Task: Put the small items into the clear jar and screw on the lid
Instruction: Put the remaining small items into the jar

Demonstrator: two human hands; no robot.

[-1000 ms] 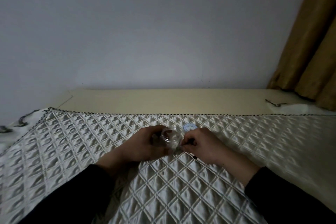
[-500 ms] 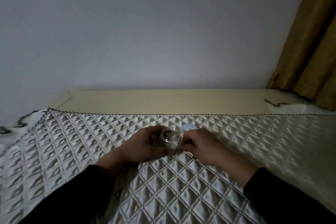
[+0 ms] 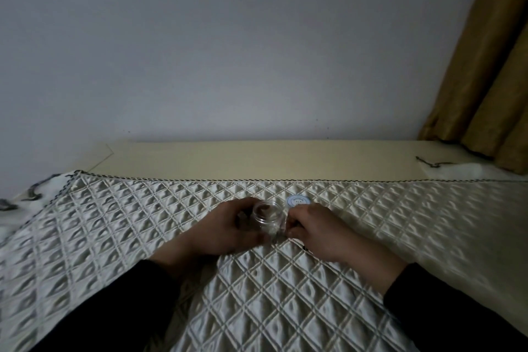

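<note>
A small clear jar (image 3: 267, 216) stands open-mouthed on the quilted bedspread (image 3: 257, 294). My left hand (image 3: 228, 230) wraps around its left side and holds it. My right hand (image 3: 314, 230) sits just right of the jar, fingers curled and pinched near the jar's wall; whatever is in the fingertips is too small and dark to make out. The round white lid (image 3: 298, 201) with a pale blue ring lies flat on the quilt just behind my right hand. A small dark item (image 3: 305, 248) peeks out under my right hand.
A cream headboard ledge (image 3: 257, 160) runs along the back beneath a plain wall. Tan curtains (image 3: 491, 66) hang at the right. A dark small object (image 3: 431, 163) lies on the ledge at the far right. The quilt's left edge drops away.
Both hands and the jar stay in nearly the same place; my right hand's fingers have closed in slightly toward the jar.
</note>
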